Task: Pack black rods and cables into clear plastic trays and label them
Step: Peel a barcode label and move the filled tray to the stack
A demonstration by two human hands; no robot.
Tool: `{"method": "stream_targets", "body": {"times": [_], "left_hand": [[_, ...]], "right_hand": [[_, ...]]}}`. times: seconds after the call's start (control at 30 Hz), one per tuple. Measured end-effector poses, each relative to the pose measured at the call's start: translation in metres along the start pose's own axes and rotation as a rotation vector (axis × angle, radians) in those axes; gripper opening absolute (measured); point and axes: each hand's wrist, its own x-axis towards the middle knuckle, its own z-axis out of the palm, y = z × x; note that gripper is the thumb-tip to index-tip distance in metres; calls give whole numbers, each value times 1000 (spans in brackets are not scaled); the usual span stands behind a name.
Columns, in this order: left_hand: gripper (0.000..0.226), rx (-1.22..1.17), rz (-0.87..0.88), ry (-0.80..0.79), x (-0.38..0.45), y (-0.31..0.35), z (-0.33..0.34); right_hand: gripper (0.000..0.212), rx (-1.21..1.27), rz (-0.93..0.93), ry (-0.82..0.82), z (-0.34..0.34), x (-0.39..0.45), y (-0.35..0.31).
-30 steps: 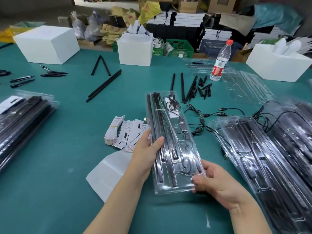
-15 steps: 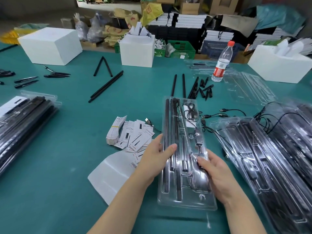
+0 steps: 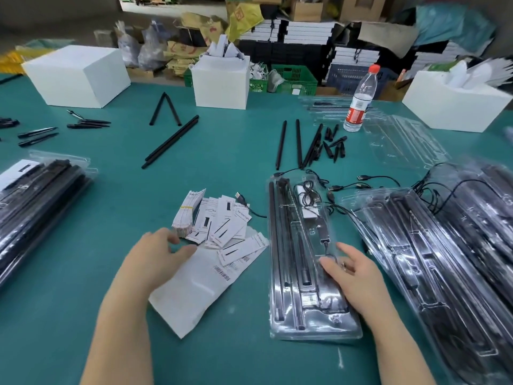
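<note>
A clear plastic tray [image 3: 280, 329] filled with black rods and a coiled cable lies flat on the green table in front of me. My right hand [image 3: 354, 276] rests on its lower right part, fingers spread and pressing the lid. My left hand [image 3: 155, 252] hovers over the table to the left, fingers loosely bent, near a pile of white labels [image 3: 219, 222] and a white backing sheet [image 3: 194, 290]. It holds nothing. Loose black rods [image 3: 290, 143] and short black tips lie further back, with loose cables [image 3: 361, 184] beside the tray.
Stacks of clear trays [image 3: 444, 245] fill the right side; packed trays [image 3: 36, 201] lie at the left edge. A water bottle [image 3: 359, 100] and white boxes [image 3: 77, 75] stand at the back. More rods [image 3: 169, 143] lie mid-table.
The tray was set down flat on the table and shifted right. My left hand let go of it and moved left toward the labels. My right hand stayed on the tray.
</note>
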Motion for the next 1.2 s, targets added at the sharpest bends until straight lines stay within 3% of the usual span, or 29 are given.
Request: {"method": "stream_targets", "body": {"times": [0.2,0.3,0.37,0.43,0.5,0.57,0.77,0.93,1.2], "left_hand": [[40,-189,29,-158,3,-1,4],[38,-129,59,-245,5,-5,2],[36,-83,55,-288,5,-11,-2],[36,-1,33,-308,5,-17,-5],[39,74,11,-301,3,-20,-5],[41,95,14,-267,2,-18,-5],[24,48,203,-185,-1,-5,-2],[8,-178,341,-291,-6,12,12],[37,-128,388,-270,8,17,27]], "right_hand": [[57,-463,-158,236,4,-13,-3],[35,-453,-356,367,12,-23,-18],[21,-412,-475,297,30,-34,-33],[18,-352,-530,83,59,-46,-49],[27,-333,-561,-140,93,-55,-59],[39,-416,-592,-249,125,-60,-63],[48,-605,-658,-198,153,-62,-56],[50,-669,-665,-212,155,-62,-53],[52,-555,-644,-178,148,-65,-43]]}}
